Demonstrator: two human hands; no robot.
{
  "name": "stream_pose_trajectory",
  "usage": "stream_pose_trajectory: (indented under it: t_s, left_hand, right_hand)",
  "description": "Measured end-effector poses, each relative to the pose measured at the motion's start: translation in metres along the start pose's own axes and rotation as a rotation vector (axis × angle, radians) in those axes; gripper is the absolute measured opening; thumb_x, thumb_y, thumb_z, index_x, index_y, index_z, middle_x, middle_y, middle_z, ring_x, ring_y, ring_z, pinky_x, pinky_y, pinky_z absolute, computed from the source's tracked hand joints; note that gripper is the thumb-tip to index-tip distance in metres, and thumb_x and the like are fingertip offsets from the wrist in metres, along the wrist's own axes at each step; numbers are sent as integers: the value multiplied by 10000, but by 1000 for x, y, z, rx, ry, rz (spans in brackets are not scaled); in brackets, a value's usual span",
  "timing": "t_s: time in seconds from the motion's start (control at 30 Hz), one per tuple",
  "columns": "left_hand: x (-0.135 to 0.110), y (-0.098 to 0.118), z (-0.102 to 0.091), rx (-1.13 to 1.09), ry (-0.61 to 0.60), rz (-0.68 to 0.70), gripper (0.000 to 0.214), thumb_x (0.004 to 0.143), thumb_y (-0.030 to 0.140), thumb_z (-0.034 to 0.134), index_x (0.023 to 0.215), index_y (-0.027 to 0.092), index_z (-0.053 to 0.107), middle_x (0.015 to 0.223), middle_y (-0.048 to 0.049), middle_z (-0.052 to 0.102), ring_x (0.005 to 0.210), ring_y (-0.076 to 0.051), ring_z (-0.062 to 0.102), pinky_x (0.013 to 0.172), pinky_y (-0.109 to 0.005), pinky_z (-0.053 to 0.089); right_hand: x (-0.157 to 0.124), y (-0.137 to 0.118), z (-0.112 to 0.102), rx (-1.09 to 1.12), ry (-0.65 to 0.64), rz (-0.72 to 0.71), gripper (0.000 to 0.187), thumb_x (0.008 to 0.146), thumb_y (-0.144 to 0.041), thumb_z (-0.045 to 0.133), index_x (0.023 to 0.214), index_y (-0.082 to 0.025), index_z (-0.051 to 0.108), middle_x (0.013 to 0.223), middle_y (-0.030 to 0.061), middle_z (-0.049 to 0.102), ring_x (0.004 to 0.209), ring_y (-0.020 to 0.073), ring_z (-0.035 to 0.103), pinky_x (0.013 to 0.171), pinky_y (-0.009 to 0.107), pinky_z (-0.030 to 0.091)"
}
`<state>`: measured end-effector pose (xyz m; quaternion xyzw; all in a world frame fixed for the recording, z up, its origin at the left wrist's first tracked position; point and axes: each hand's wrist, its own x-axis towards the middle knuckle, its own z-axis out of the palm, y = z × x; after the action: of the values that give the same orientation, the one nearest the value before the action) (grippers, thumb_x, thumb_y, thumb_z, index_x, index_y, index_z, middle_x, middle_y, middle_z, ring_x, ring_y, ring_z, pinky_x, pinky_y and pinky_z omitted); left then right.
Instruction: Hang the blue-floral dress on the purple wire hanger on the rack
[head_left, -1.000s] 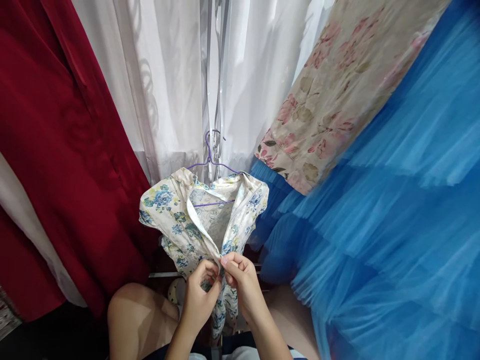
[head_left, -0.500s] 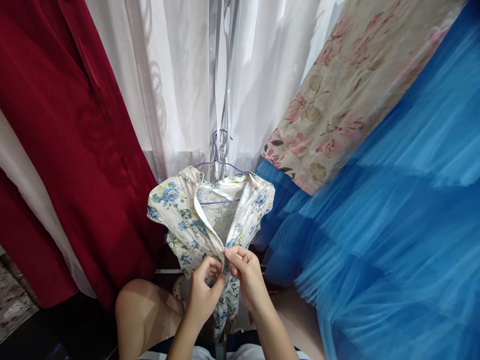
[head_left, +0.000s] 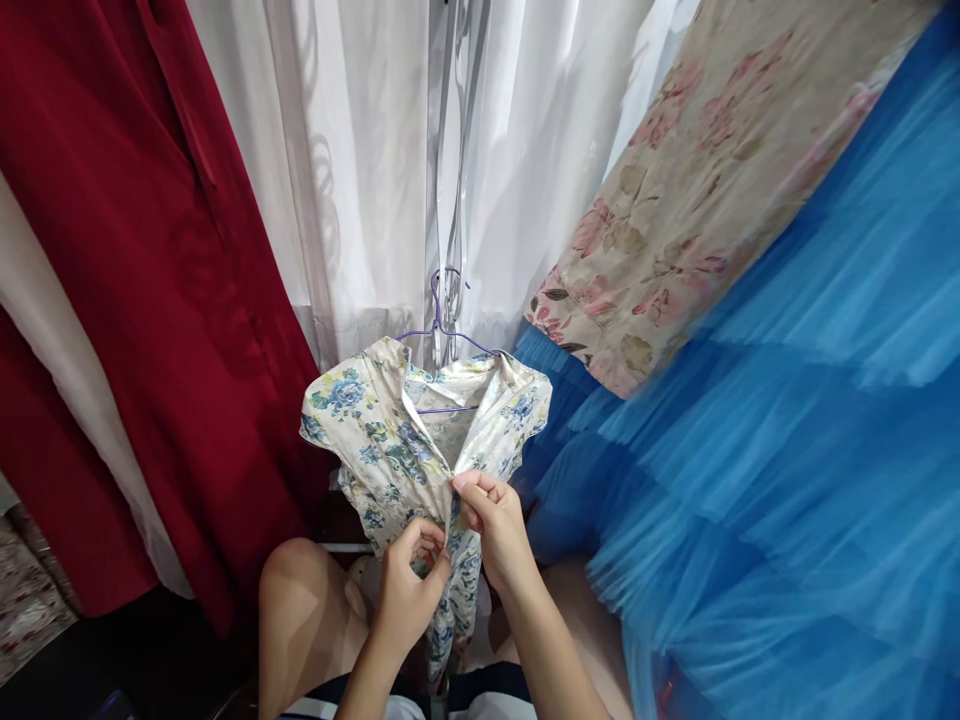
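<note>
Since the earlier frame, the right hand (head_left: 496,525) has moved up the front of the garment toward its neck, the V-shaped opening is shorter, and the left hand (head_left: 411,578) stays lower, so the two are further apart. At the far left hangs red cloth (head_left: 165,300), then a white curtain (head_left: 367,180) behind. The person's bent left leg (head_left: 300,610) is just beside the left hand, whose thumb and fingers are curled narrowly at the garment's front edge, pinching the fabric. The blue-flowered garment (head_left: 401,465) is in the middle, on a purple hanger (head_left: 437,326) whose hook is at some pale ribbons (head_left: 444,190). Its neck points away from the person, toward the curtain, and its lower end toward the lap; the long axis runs nearly straight between the legs. The right hand pinches the front at the bottom of the V; whether it grips a small fastener, I cannot tell. Further right come pink-flowered cloth (head_left: 667,210) and tiered blue tulle (head_left: 787,480).
</note>
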<state>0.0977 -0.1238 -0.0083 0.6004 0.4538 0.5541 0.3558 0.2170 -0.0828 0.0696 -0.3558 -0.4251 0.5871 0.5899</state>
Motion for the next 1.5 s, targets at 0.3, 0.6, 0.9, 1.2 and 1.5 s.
stream_pose_trajectory:
  t_s: [0.3,0.6,0.9,1.2,1.5]
  left_hand:
    - [-7,9,-7,22,-46,4,32,893,211,556,904,181,553,822,-17,595,787,-173,601,727,-271,467]
    - [-1,3,-15,33,-75,-2,18,902,198,534,891,184,531,817,-10,559,782,-162,571,724,-256,448]
    - [10,-14,-27,62,-124,-24,104,945,271,509,938,175,549,864,-36,577,845,-181,581,776,-283,456]
    - [25,-14,-41,83,-171,-45,52,917,232,521,932,182,524,847,-25,561,833,-175,573,785,-285,451]
    - [22,-7,-20,69,-232,-54,62,912,242,511,900,185,532,835,-19,563,809,-169,566,774,-270,445]
  right_hand:
    - [9,-20,8,-12,-12,-39,194,771,-313,721,714,-136,666,420,-78,389,430,55,221,476,264,116]
    - [32,-30,13,-24,-54,-87,179,765,-302,714,694,-143,670,419,-71,407,414,54,258,455,250,141]
    - [59,-36,26,-28,-83,-116,197,744,-299,721,653,-136,660,407,-75,382,401,50,238,450,257,129]
    - [84,-59,30,59,-139,-67,193,705,-300,735,707,-111,695,415,-99,298,399,41,207,423,239,114]
    - [108,-113,27,16,-168,-148,171,669,-273,736,699,-110,692,413,-93,324,400,47,214,414,245,125]
